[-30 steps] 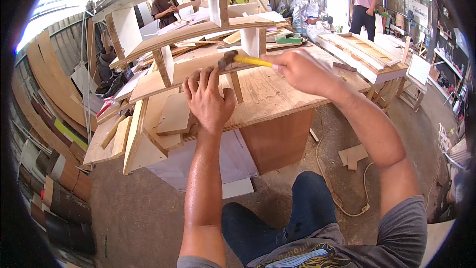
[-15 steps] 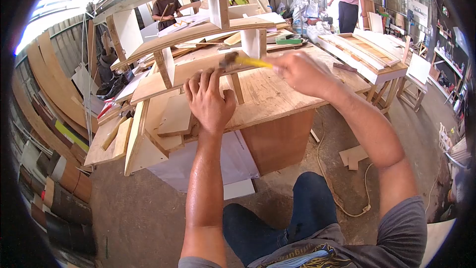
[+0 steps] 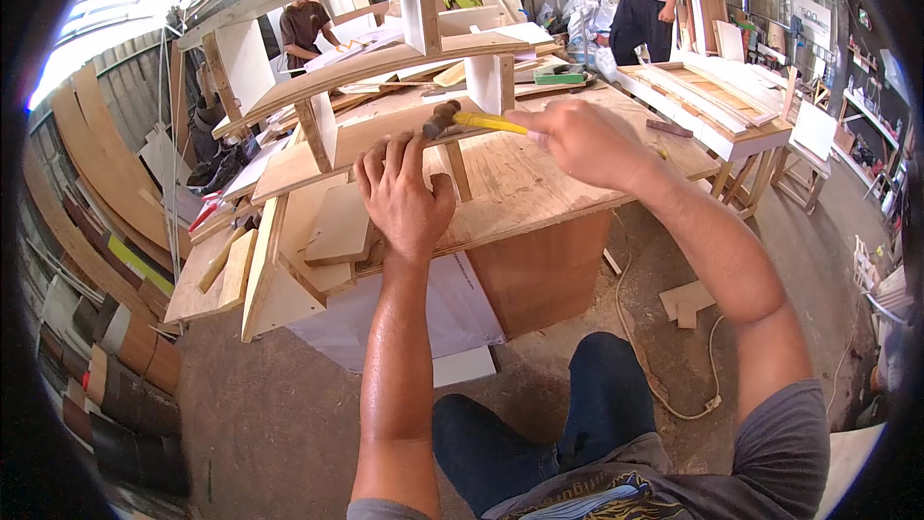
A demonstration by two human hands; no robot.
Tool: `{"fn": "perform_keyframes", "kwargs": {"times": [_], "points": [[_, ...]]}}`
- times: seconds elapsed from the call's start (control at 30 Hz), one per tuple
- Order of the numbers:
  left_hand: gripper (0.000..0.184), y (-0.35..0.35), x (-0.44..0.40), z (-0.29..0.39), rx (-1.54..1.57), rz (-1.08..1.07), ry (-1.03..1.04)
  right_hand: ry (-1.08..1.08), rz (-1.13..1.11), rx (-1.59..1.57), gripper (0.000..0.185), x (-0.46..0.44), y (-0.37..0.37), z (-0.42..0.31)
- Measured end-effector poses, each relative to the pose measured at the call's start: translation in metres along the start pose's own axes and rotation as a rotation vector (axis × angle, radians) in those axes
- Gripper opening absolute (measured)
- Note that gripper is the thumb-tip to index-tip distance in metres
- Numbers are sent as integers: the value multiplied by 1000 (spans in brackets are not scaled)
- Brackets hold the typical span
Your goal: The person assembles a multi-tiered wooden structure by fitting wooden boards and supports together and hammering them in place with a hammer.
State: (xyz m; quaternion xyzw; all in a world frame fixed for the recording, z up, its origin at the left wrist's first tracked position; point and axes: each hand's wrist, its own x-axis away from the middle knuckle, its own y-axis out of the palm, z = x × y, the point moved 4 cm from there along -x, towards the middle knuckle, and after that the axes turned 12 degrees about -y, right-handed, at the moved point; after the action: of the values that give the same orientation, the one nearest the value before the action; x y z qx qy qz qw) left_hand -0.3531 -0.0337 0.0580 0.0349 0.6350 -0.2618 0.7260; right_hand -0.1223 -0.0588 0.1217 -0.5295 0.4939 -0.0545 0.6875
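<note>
My right hand (image 3: 589, 143) is closed round the yellow handle of a hammer (image 3: 489, 121). The hammer's dark head is at the edge of a curved plywood board (image 3: 356, 140), just beyond the fingertips of my left hand (image 3: 406, 195). That left hand lies on the near edge of the board with its fingers slightly spread. The board belongs to a tiered wooden frame, joined by short upright blocks (image 3: 316, 135). Whether the hammer head touches the wood is hard to tell. Any nail there is hidden.
The frame rests on a plywood workbench (image 3: 549, 169). A green box (image 3: 558, 75) and wood scraps lie farther back. One person (image 3: 306, 31) is behind the frame, another (image 3: 647, 0) at the back right near a second table (image 3: 736, 143). A cable (image 3: 664, 404) runs over the floor.
The standing person at the back has moved left. The person behind the frame has shifted left and leans down. My left hand stays in place; the hammer was blurred before and now looks sharper.
</note>
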Motion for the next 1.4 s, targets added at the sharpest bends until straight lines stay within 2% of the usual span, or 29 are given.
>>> {"fn": "perform_keyframes", "kwargs": {"times": [0.07,0.17,0.27,0.37,0.47,0.57,0.67,0.77,0.87,0.97,1.07,1.13,1.17,1.27,1.33,1.4], "points": [[53,0,-1,0,5,-4,5,-128,10,85,37,2,6,6],[53,0,-1,-1,1,-8,8,-68,130,-11,37,-1,8,19],[53,2,0,-1,3,-2,3,-200,52,47,38,3,14,10],[52,3,0,-2,-10,17,12,33,-16,-188,38,-2,1,8],[50,2,1,-2,-21,29,6,-77,71,-112,39,-3,12,16],[50,4,0,-2,-5,26,16,-132,-35,-67,40,-1,10,10],[51,0,0,0,-10,14,19,-31,157,-185,39,-1,16,28],[51,2,0,-1,-14,25,16,-159,29,-45,38,4,19,11],[51,1,-1,1,-13,33,21,-75,69,-181,37,-1,13,24],[52,0,0,1,-20,29,20,6,52,-130,36,1,15,17],[52,3,0,0,-9,21,24,-150,12,-72,37,3,18,16],[52,1,-1,1,-10,14,26,-116,151,-162,37,4,13,17],[53,1,-1,0,-19,17,29,-100,216,-208,37,5,12,18],[57,1,0,0,-17,9,2,-179,32,-25,38,6,28,15],[62,-1,-1,0,21,-15,-58,-194,76,-108,39,3,19,17],[67,3,-2,-4,84,39,1,-216,145,-116,39,0,17,17]]}}
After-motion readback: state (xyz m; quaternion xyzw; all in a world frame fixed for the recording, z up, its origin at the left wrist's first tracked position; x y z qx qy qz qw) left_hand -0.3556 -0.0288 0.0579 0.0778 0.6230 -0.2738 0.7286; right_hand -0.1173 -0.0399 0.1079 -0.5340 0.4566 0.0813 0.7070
